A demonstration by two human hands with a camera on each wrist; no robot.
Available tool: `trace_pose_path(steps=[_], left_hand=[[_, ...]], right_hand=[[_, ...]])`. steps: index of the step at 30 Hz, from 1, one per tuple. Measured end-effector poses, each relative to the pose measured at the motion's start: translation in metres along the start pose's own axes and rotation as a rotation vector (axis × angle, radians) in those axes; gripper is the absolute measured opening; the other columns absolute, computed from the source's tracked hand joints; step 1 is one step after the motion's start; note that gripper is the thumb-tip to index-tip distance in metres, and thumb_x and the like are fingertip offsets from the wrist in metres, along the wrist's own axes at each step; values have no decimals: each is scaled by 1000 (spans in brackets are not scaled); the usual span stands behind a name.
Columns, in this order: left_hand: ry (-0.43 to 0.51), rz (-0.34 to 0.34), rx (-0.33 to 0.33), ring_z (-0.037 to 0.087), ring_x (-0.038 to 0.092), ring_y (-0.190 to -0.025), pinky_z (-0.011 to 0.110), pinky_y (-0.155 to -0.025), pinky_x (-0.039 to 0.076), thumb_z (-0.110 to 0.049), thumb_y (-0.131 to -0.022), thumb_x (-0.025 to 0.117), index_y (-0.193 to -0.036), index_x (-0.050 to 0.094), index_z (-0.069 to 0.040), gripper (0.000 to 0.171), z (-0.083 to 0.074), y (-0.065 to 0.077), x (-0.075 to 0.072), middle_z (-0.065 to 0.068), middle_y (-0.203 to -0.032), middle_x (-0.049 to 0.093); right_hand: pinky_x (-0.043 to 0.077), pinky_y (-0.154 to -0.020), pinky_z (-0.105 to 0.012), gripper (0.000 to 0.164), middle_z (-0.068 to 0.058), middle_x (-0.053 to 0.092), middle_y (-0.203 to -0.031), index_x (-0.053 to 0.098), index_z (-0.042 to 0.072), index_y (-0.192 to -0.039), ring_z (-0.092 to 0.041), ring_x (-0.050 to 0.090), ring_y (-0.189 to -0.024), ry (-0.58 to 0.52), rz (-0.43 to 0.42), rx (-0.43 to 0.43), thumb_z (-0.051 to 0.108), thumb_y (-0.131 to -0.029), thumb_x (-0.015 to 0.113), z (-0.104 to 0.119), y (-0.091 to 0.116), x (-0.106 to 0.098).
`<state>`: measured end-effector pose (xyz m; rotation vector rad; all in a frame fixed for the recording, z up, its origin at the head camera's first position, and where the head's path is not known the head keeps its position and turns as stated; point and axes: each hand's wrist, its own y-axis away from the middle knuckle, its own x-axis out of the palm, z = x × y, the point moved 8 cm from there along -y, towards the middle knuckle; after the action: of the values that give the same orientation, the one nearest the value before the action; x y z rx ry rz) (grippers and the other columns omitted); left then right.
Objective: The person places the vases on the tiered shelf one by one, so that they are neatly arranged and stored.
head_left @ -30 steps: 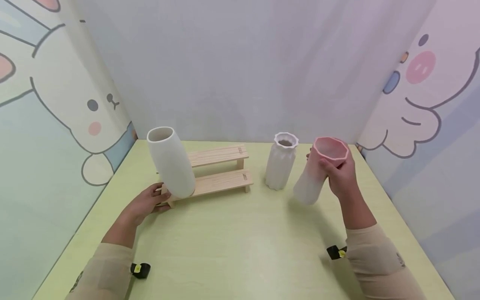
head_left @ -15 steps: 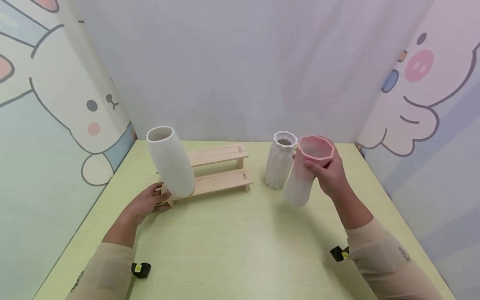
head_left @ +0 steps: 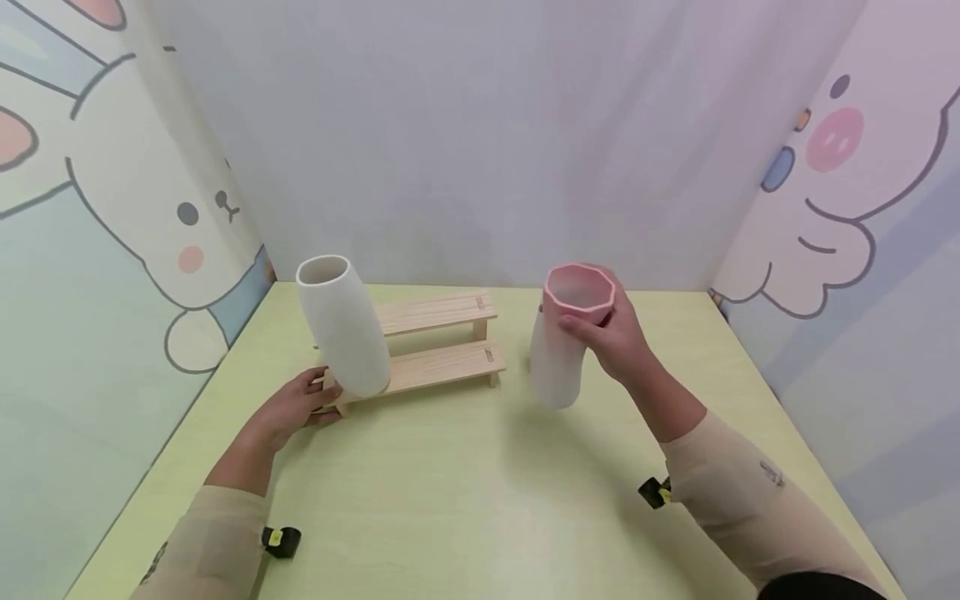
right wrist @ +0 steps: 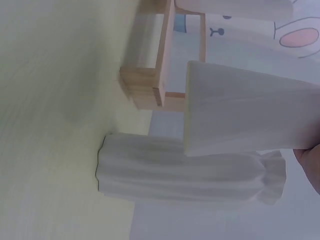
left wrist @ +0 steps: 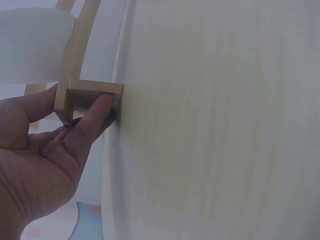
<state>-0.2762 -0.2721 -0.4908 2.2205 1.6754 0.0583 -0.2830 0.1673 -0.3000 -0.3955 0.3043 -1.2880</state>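
My right hand grips a pink-and-white vase near its pink rim. The vase is off the table, its base casting a shadow below. Behind it stands a fluted white vase, mostly hidden in the head view but plain in the right wrist view. On the left, a two-step wooden stand bears a tall smooth white vase at the left end of its lower step. My left hand holds that end of the stand, with thumb and fingers around the board and leg.
A pale yellow-green table lies under everything. A grey-white curtain closes off the back. Cartoon-printed panels, one with a rabbit, flank both sides.
The right hand has carried the pink-and-white vase leftward, from right of the fluted vase to in front of it. My left hand, the stand and the smooth vase have stayed put.
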Motion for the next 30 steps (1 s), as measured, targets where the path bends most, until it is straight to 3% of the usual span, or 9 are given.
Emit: trace_pose_path(steps=[4,13,20,30], left_hand=[[-2,0,-7,29,55,-123,36,-95,56,-31,-100,59,-156,9,-3,80,2,-2,0,30,-155,24],[-3,-2,-11,27,55,-123,35,-95,56,-31,-100,58,-156,9,-3,79,1,-3,1,29,-156,24],[-15,-9,-21,29,53,-126,36,-96,56,-31,-101,57,-156,10,-3,77,0,-2,0,29,-157,24],[-4,-7,-15,27,55,-123,36,-96,55,-31,-100,59,-156,10,-3,79,2,-1,0,29,-156,25]], right_hand=[[59,-82,-29,62,-9,61,-117,44,10,-133,-22,68,-100,31,21,28,8,-82,79,-3,-10,11],[56,-84,-29,81,-8,55,-126,40,16,-140,-24,55,-110,175,5,86,41,-77,84,-9,-33,30],[56,-85,-33,90,-11,55,-125,41,17,-138,-25,56,-108,106,30,59,52,-69,87,-10,-53,51],[56,-87,-35,91,-9,56,-126,42,15,-138,-24,57,-108,63,38,35,53,-68,86,-18,-79,74]])
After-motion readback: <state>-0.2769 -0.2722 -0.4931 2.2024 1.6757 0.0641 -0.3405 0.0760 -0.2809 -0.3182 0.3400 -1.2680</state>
